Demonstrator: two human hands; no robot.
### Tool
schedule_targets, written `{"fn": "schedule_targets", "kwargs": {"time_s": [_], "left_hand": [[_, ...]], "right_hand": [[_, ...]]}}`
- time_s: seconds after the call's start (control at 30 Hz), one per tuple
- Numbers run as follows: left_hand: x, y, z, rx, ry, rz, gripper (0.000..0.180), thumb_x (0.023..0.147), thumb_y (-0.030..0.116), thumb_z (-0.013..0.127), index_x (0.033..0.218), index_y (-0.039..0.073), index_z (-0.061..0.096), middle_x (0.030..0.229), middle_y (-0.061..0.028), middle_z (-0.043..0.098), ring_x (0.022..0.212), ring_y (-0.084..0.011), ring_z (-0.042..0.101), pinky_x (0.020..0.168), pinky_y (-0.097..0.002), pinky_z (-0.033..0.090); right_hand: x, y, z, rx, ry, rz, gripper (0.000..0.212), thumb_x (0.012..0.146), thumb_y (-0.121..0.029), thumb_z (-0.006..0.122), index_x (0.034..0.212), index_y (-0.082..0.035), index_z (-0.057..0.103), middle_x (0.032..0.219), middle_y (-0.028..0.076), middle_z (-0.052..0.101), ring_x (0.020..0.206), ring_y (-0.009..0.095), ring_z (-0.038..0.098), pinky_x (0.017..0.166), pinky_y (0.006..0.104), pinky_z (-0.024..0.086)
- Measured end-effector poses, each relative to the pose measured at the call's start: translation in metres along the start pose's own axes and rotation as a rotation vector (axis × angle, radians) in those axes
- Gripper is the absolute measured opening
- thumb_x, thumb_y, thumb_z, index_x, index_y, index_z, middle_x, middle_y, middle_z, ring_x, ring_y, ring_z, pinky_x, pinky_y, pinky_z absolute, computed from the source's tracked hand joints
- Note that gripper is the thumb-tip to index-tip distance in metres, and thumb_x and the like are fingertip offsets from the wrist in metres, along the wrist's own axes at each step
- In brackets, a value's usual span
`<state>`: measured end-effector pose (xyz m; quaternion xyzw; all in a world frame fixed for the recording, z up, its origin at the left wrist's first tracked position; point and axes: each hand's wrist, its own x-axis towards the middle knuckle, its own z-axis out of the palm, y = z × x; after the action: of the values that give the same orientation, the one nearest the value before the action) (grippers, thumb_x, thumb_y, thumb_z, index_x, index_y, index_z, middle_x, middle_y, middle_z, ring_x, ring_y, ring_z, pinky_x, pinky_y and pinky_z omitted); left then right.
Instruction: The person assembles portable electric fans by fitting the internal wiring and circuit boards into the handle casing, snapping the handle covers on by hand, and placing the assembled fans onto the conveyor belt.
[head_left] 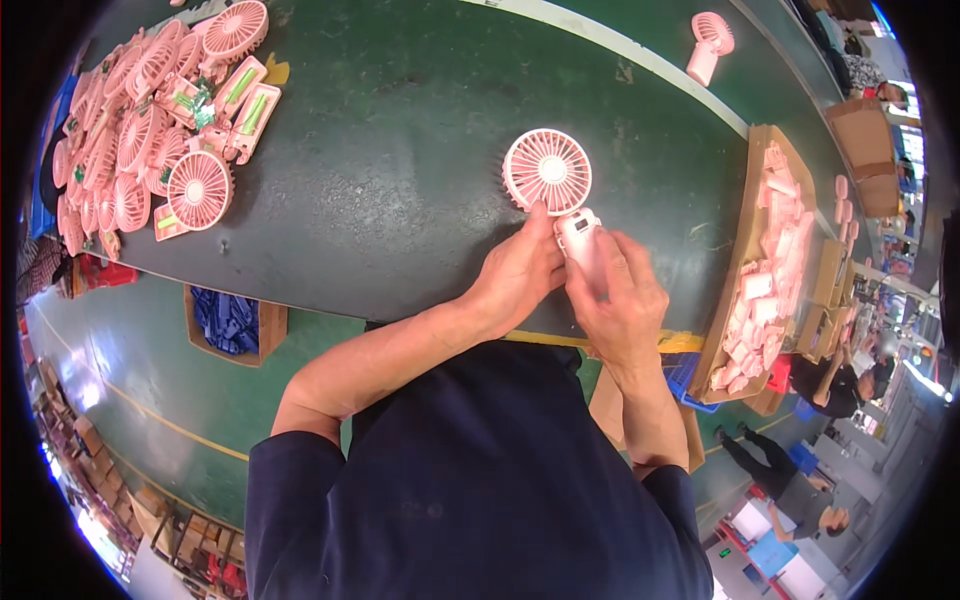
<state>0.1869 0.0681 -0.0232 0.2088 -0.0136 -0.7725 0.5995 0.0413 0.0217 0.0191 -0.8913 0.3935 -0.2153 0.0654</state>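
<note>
A pink handheld fan (549,171) with a round slatted head is in front of me at the table's near edge. My left hand (521,268) is closed around the left side of its handle, fingertips just below the head. A pale pink handle cover (583,250) with a small dark window lies over the handle, angled slightly right of the head. My right hand (622,300) is closed on this cover from the right, thumb and fingers along its sides. The fingers hide how cover and handle meet.
A heap of pink fans (140,130), some with exposed green batteries and circuit boards, lies at the left on the dark green table (380,130). At right stands a cardboard box (748,240) of pink casing parts. Another fan (705,62) lies at far right. Co-workers are further right.
</note>
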Motion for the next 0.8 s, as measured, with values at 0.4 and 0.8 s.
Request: {"fn": "schedule_targets", "kwargs": {"time_s": [0.4, 0.8], "left_hand": [[0.003, -0.006, -0.008, -0.011, -0.037, 0.018, 0.063, 0.111, 0.054, 0.026, 0.145, 0.004, 0.043, 0.145, -0.0104, 0.05, 0.136, -0.0214, 0.048, 0.116, -0.042, 0.038], [0.004, -0.011, -0.008, 0.247, 0.145, 0.109, 0.036, 0.111, 0.026, 0.046, 0.137, 0.001, 0.053, 0.127, -0.0087, 0.063, 0.117, -0.0162, 0.061, 0.101, -0.0373, 0.051]], "right_hand": [[-0.002, -0.006, -0.001, -0.041, -0.039, -0.009, 0.045, 0.076, -0.011, 0.08, 0.118, -0.001, 0.067, 0.114, 0.016, 0.067, 0.09, 0.032, 0.073, 0.069, 0.0383, 0.062], [-0.004, -0.015, 0.002, 0.024, -0.001, 0.032, 0.037, 0.083, -0.011, 0.08, 0.116, 0.002, 0.068, 0.114, 0.016, 0.066, 0.087, 0.034, 0.071, 0.072, 0.0394, 0.06]]}}
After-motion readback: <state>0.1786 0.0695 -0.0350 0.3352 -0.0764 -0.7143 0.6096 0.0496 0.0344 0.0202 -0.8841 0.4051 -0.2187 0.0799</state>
